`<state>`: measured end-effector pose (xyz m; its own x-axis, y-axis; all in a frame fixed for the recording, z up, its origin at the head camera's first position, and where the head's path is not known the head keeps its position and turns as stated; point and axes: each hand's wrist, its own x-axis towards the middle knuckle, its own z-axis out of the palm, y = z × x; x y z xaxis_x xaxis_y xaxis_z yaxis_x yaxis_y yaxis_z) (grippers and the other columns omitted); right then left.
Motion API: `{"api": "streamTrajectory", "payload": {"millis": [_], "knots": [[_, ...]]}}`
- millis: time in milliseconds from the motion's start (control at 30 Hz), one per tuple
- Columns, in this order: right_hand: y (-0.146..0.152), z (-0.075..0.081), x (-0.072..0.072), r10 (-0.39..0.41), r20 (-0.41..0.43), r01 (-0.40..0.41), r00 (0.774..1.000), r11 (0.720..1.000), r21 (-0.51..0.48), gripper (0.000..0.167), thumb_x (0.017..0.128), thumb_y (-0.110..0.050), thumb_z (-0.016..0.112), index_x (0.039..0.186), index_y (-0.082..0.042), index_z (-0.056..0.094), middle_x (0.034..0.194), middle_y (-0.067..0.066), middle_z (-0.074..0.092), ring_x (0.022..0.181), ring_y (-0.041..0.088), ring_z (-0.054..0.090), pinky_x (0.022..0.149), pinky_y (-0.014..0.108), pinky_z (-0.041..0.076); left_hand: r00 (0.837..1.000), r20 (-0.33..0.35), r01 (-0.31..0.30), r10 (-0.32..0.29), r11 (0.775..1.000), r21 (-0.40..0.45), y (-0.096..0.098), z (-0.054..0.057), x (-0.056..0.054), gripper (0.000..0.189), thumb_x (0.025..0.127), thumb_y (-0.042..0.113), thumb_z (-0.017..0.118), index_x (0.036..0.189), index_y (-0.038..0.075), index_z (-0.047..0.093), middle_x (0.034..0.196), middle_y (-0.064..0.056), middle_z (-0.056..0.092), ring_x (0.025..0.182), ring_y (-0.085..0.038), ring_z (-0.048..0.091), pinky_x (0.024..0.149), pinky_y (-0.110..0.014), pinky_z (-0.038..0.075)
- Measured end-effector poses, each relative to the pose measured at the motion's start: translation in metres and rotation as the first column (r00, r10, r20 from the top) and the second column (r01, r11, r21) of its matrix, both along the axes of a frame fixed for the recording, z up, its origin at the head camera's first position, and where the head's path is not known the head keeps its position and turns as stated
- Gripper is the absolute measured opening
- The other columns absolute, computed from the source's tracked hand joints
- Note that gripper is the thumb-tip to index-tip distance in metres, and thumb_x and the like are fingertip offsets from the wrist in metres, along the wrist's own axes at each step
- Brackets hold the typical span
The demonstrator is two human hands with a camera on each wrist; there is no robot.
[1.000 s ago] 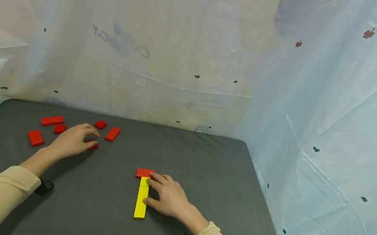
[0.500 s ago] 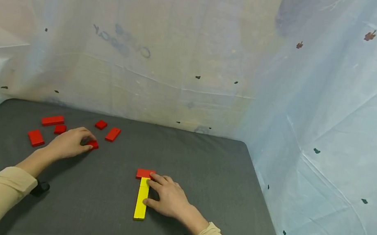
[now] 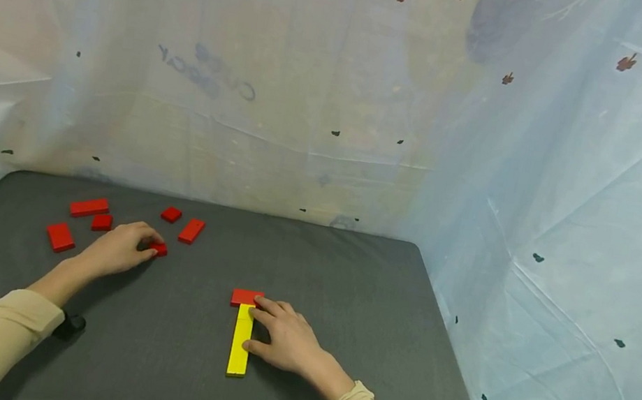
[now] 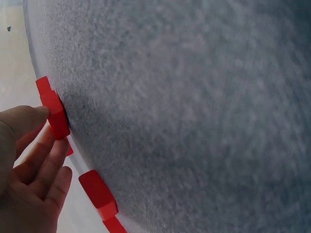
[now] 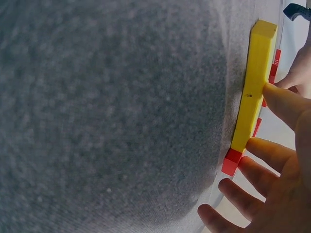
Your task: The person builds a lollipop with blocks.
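Observation:
In the head view my left hand is over the left part of the table, its thumb and fingers pinching a small red block. The left wrist view shows the thumb on the near face of that red block, the fingers partly behind it. Nearer the middle, my right hand has its fingers spread and relaxed. Its thumb and forefinger touch the right side of a long yellow strip, which has a seam near its far end. Another fingertip touches a red block lying crosswise against that end, making a T shape.
Several other loose red blocks lie at the far left, among them a long one, a wider one and one standing apart. The dark grey table ends at a pale plastic curtain behind and on the right.
My left hand's fingers have lowered and closed on the small red block, which they hovered around a second ago. My right hand stays in place at the yellow strip.

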<state>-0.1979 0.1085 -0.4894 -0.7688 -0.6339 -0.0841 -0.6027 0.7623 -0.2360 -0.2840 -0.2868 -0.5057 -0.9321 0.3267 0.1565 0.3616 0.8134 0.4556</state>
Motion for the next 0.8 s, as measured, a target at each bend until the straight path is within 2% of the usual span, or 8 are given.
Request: {"api": "streamTrajectory", "payload": {"millis": [233,433,800], "knots": [[0.0,-0.001,-0.001,-0.002,-0.002,0.002,1.0,1.0,0.004,0.063,0.1,-0.052,0.066,0.154,-0.022,0.053,0.165,-0.004,0.038,0.145,0.02,0.043,0.109,0.046,0.047,1.0,-0.024,0.015,-0.014,0.998,0.053,0.013,0.005,0.002,0.024,0.097,0.007,0.072,0.119,-0.002,0.072,0.122,-0.025,0.066,0.11,-0.044,0.065,0.088,-0.061,0.054],[-0.001,0.0,-0.001,-0.009,-0.003,0.009,1.0,1.0,0.005,0.064,0.099,-0.052,0.067,0.154,-0.022,0.053,0.165,-0.004,0.039,0.145,0.02,0.044,0.11,0.047,0.047,0.998,-0.046,0.041,-0.037,0.995,0.094,0.031,0.007,0.0,0.024,0.097,0.007,0.073,0.12,0.001,0.072,0.124,-0.022,0.066,0.11,-0.041,0.065,0.088,-0.059,0.055],[-0.002,0.0,-0.001,-0.011,0.006,0.011,1.0,1.0,0.0,0.062,0.099,-0.05,0.068,0.153,-0.022,0.054,0.165,-0.003,0.039,0.144,0.021,0.044,0.11,0.048,0.046,0.991,-0.071,0.125,-0.116,0.983,0.133,0.08,0.006,-0.005,0.022,0.096,0.006,0.074,0.118,0.006,0.074,0.118,-0.012,0.069,0.107,-0.034,0.067,0.089,-0.054,0.056]]}}
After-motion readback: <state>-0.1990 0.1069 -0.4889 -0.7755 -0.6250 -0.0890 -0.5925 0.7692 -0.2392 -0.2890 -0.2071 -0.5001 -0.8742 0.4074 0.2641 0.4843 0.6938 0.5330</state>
